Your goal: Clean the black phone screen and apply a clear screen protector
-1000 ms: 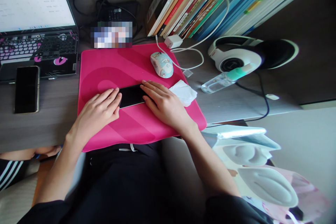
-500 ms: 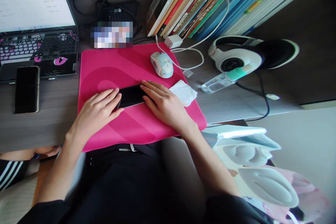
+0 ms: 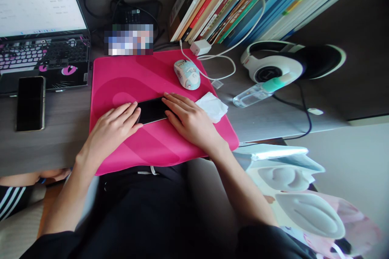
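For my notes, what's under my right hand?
What looks like a black phone runs under the right hand, on the pink mat; its covered end can't be seen.

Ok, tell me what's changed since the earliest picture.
The left hand shifted slightly: its thumb now reaches further toward the right hand, by the near edge of the black phone. Nothing was visibly grasped or released. The right hand, phone, mouse and white tissue stayed put.

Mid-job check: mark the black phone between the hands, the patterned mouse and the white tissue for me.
Black phone (image 3: pixel 152 110): head view, middle of its exposed screen.
Mouse (image 3: pixel 187 75): head view, its patterned top.
White tissue (image 3: pixel 214 107): head view, its upper face.
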A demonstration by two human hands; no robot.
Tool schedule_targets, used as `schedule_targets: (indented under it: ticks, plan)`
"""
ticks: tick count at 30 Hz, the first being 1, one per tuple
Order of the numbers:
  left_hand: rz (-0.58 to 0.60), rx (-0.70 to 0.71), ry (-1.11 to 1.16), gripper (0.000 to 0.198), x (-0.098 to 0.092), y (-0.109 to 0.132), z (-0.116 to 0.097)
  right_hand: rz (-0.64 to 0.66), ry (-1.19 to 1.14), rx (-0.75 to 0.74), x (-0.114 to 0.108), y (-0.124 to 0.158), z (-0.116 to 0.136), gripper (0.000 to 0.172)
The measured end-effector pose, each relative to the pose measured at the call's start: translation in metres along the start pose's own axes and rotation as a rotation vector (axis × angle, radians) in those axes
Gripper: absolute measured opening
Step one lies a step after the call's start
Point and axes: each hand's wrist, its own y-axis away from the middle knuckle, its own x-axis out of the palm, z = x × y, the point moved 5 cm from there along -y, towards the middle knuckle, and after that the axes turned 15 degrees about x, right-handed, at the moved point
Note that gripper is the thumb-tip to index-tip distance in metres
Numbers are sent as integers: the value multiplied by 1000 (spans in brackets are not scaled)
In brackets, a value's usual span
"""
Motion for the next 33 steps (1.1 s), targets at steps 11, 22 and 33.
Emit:
schedule_targets:
  ticks: [11,22,33]
  plan:
    - [4,3,-10,37,-1,-1,-1,15,-13,-1,0,0,0,51]
    - [-66,24,5,36,-4,0,0,-2,-40,49,1,0,-4,68]
    - [-88,-39,94,36,-4,0,4,-9,-103,148,1,0,-11,75]
